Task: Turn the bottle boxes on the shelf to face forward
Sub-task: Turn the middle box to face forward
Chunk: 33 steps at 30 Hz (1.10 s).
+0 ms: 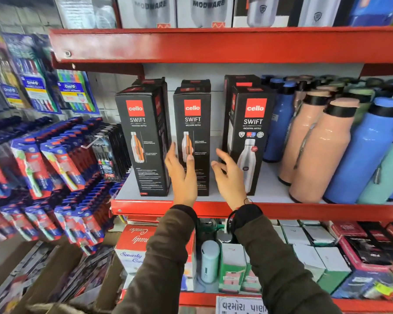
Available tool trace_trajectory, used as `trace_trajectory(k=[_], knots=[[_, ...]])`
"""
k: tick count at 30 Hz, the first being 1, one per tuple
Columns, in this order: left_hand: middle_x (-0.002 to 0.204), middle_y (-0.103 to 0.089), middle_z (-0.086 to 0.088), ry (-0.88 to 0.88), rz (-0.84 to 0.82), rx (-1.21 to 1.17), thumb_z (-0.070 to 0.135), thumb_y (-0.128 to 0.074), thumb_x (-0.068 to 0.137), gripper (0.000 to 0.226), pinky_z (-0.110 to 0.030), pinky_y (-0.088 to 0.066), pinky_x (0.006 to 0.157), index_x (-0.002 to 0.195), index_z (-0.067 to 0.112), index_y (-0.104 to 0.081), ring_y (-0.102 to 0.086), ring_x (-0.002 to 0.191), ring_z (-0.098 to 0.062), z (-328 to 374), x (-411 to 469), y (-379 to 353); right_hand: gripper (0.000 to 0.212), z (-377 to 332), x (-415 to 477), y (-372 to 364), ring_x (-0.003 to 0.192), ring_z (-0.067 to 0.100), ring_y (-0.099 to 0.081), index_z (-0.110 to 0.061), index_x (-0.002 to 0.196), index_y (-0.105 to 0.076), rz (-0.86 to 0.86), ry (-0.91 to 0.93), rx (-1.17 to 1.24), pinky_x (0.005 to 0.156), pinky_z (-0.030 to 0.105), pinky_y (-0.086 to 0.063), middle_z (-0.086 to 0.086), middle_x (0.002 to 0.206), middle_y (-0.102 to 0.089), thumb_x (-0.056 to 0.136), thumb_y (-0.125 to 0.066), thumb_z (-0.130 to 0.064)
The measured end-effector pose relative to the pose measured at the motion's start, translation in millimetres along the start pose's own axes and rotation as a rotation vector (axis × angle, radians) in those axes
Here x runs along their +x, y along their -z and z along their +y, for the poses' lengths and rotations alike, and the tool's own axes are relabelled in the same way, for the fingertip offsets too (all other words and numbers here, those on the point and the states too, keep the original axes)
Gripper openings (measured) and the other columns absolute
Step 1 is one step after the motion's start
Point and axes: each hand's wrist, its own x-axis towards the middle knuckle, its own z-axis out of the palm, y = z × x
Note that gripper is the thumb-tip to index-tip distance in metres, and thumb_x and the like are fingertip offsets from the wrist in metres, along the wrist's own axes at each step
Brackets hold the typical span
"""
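1. Red shelf (pixel 281 210) with a white deck carries three black bottle boxes in its front row, more standing behind them.
2. Left hand (pixel 183 175) lies against the middle box (pixel 192 132), thumb on its front, fingers at its left side.
3. Right hand (pixel 230 175) hovers spread just right of the middle box, in front of the right box (pixel 251 132).
4. Left box (pixel 143 137) stands apart; loose bottles (pixel 322 143) crowd farther right.

Red metal shelving (pixel 213 45) with pale shelf boards fills a shop aisle; toothbrush packs (pixel 55 159) hang on a tiled wall (pixel 21 17) at left.
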Motion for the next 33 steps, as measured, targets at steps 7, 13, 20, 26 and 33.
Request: trace_trajectory(k=[7,13,20,26,33], knots=[[0.161,-0.036,0.007,0.241,-0.158,-0.161,0.051,-0.033,0.102,0.060,-0.037,-0.018,0.127,0.155,0.024,-0.035,-0.029,0.148,-0.004,-21.2,9.9,19.6,0.045,6.6,-3.9,-26.5,0.127,0.015,-0.058,-0.014,0.145,-0.047,0.038,-0.046,-0.014,0.108,0.023,-0.042,0.004,0.135,-0.061,0.101,-0.053,-0.011],[0.120,-0.069,0.018,0.275,-0.123,-0.333,0.050,-0.036,0.102,0.041,-0.037,-0.042,0.115,0.128,0.032,-0.064,-0.062,0.121,0.001,-17.1,14.0,27.1,0.062,5.6,-5.4,-35.7,0.122,0.008,-0.061,-0.023,0.142,-0.049,0.119,-0.045,0.000,0.107,0.035,-0.049,-0.010,0.128,-0.064,0.087,-0.076,-0.026],[0.121,-0.073,0.005,0.198,0.001,-0.382,0.040,-0.039,0.105,0.046,-0.027,-0.061,0.085,0.121,0.012,-0.072,-0.068,0.115,-0.013,-17.6,5.8,27.1,0.087,-0.7,4.4,-32.2,0.120,-0.002,-0.058,-0.030,0.130,-0.051,0.160,-0.034,-0.089,0.105,0.024,-0.046,-0.020,0.124,-0.065,0.056,-0.091,-0.052],[0.128,-0.070,0.002,0.056,0.028,-0.292,0.029,-0.041,0.106,0.038,-0.036,-0.050,0.107,0.127,0.012,-0.068,-0.063,0.123,-0.014,-21.9,11.3,22.5,0.082,0.1,9.1,-28.5,0.112,0.008,-0.065,-0.023,0.129,-0.053,0.192,-0.036,-0.065,0.101,0.034,-0.052,-0.008,0.118,-0.069,0.057,-0.087,-0.041],[0.134,-0.044,0.015,0.178,-0.132,-0.110,0.023,-0.036,0.108,0.045,-0.011,-0.026,0.107,0.152,0.015,-0.039,-0.036,0.130,0.002,-25.8,32.4,14.3,0.094,3.8,10.1,-26.3,0.124,0.002,-0.056,-0.022,0.142,-0.044,0.097,-0.045,-0.065,0.107,0.028,-0.046,-0.011,0.134,-0.061,0.060,-0.083,-0.048]])
